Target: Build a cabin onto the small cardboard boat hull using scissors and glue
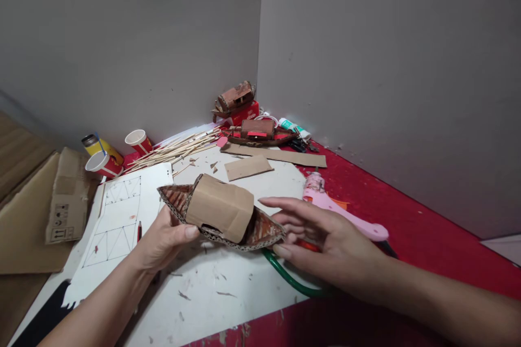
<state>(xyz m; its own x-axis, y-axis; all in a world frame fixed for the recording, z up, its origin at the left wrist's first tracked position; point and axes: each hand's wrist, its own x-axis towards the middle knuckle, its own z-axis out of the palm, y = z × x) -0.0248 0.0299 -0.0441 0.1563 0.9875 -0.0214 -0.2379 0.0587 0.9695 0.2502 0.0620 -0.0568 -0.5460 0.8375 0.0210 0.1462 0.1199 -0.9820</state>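
My left hand (pixel 169 236) grips a small cardboard model boat (pixel 220 206) by its left side, thumb on the near edge and fingers underneath. The boat has a plain brown arched roof, corrugated edges and brown pointed ends. Around the boat's right tip, my right hand (pixel 317 233) is open, its index finger stretched out and its thumb apart; whether it touches the tip I cannot tell. Behind that hand lies a pink glue gun (pixel 342 211). A green-handled tool (pixel 293 279) rests below the boat, partly hidden by my right hand.
Two finished-looking model boats (pixel 260 131) stand at the back near thin wooden sticks (pixel 183 146) and cardboard strips (pixel 277 154). Paper cups (pixel 139 141) and a yellow bottle (pixel 97 147) are at the left, beside a cardboard box (pixel 67 195). A drawn sheet (pixel 118 217) lies flat.
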